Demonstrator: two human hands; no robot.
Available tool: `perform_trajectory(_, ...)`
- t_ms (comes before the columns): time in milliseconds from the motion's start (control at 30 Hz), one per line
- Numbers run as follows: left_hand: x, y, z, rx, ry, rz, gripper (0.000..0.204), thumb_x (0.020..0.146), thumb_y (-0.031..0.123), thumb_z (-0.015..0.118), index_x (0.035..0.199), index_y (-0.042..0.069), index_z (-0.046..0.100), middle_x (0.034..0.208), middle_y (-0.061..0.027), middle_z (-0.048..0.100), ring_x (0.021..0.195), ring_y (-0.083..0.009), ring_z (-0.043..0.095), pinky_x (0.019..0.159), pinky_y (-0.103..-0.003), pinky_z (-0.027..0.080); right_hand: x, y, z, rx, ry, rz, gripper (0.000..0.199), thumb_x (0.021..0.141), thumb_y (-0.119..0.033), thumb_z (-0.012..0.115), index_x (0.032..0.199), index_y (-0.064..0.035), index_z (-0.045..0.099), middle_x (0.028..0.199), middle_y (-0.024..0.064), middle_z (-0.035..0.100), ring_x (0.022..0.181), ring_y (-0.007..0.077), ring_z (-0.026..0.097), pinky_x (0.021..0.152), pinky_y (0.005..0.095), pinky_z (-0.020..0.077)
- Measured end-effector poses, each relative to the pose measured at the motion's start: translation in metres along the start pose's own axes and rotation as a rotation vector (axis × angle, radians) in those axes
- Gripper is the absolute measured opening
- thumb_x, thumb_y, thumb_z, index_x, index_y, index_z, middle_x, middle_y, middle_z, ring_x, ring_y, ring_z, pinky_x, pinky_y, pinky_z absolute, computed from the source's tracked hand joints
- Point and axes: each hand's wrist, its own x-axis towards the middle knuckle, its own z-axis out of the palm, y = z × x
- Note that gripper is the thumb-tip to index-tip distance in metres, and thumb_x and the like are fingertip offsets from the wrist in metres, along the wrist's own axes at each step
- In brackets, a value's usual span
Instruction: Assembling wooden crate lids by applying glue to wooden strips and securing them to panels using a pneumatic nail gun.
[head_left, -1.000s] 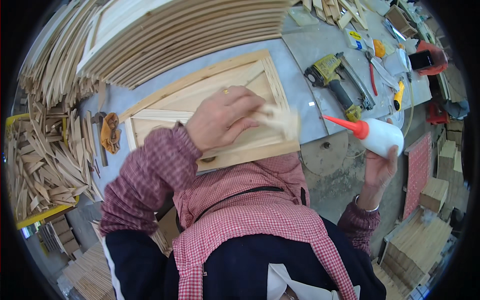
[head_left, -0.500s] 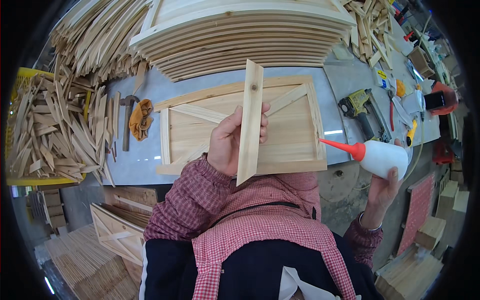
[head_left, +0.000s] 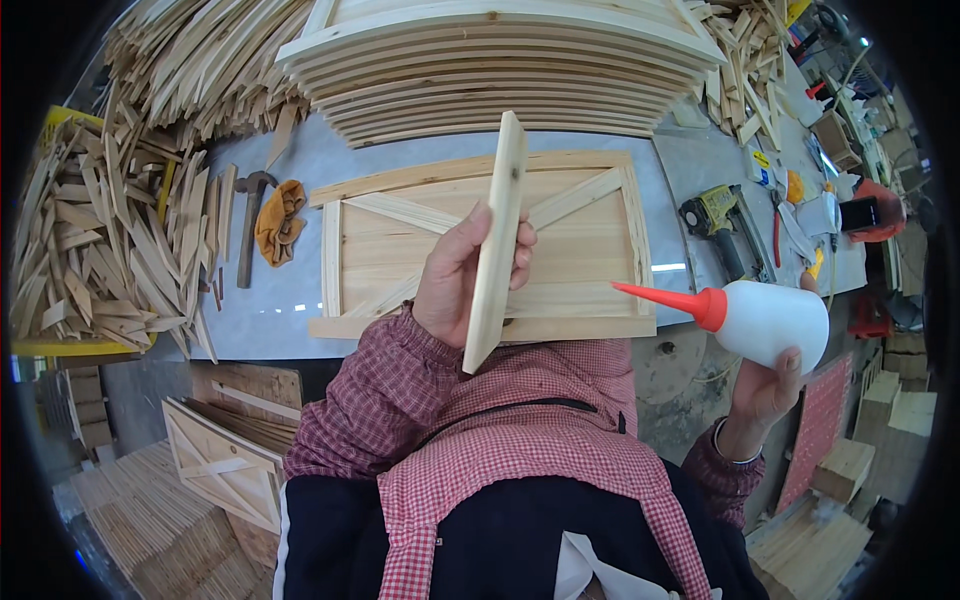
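My left hand (head_left: pixel 462 270) grips a short wooden slat (head_left: pixel 497 240) with slanted ends, held upright above the panel with its narrow edge turned toward me. In my right hand (head_left: pixel 765 390) is a white squeeze bottle (head_left: pixel 772 322) with a long red nozzle, lying on its side and pointing left; its tip is apart from the slat. Beneath them a framed wooden panel (head_left: pixel 575 250) lies flat on the table. Diagonal braces (head_left: pixel 405 212) run in from its corners, and the slat and my left hand hide part of its middle.
A tall stack of panels (head_left: pixel 500 70) stands at the back. To the left lie a hammer (head_left: pixel 248 225), an orange-brown glove (head_left: pixel 279 223) and a yellow basket (head_left: pixel 80 347) heaped with slats. A yellow-black nail gun (head_left: pixel 722 225) and pliers (head_left: pixel 777 230) are on the right.
My left hand has rolled the slat so its narrow edge shows instead of its broad face. The bottle has shifted slightly, its nozzle tip moving left toward the slat.
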Motion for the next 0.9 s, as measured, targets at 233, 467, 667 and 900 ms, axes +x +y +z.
perform_trajectory(233, -0.001, -0.002, 0.001, 0.689, 0.204, 0.152, 0.011, 0.093, 0.016, 0.053, 0.096, 0.006, 0.048, 0.089, -0.0097, 0.062, 0.076, -0.0106, 0.060, 0.064, -0.022, 0.049, -0.001, 0.005, -0.007, 0.110, 0.145, 0.123, 0.074, 0.082, -0.028, 0.066, 0.138, 0.0026, 0.029, 0.142, 0.0152, 0.035, 0.123, 0.0296, 0.045, 0.101, 0.0478, 0.0409)
perform_trajectory(467, 0.003, -0.005, 0.000, 0.624, 0.179, 0.137, 0.013, 0.094, 0.014, 0.049, 0.102, 0.004, 0.049, 0.090, -0.0094, 0.063, 0.080, -0.0117, 0.059, 0.070, -0.024, 0.048, -0.003, 0.008, -0.013, 0.155, 0.192, 0.163, 0.071, 0.083, -0.026, 0.065, 0.138, 0.0021, 0.030, 0.142, 0.0138, 0.035, 0.124, 0.0299, 0.045, 0.102, 0.0482, 0.0401)
perform_trajectory(667, 0.045, -0.024, 0.032, 0.872, 0.025, 0.147, 0.019, 0.092, 0.009, 0.049, 0.109, 0.001, 0.051, 0.090, -0.0047, 0.062, 0.083, -0.0098, 0.057, 0.074, -0.024, 0.046, -0.001, 0.010, -0.036, 0.201, 0.247, 0.149, 0.070, 0.082, -0.025, 0.065, 0.137, 0.0031, 0.032, 0.138, 0.0151, 0.040, 0.122, 0.0287, 0.047, 0.101, 0.0464, 0.0401)
perform_trajectory(900, 0.193, -0.091, 0.084, 1.326, -0.206, 0.267, 0.018, 0.086, 0.009, 0.057, 0.100, -0.003, 0.059, 0.077, -0.0063, 0.061, 0.068, -0.0103, 0.055, 0.065, -0.026, 0.046, -0.010, 0.004, -0.086, 0.147, 0.388, 0.139, 0.072, 0.079, -0.027, 0.065, 0.136, 0.0036, 0.033, 0.122, 0.0144, 0.051, 0.111, 0.0257, 0.053, 0.096, 0.0396, 0.0434)
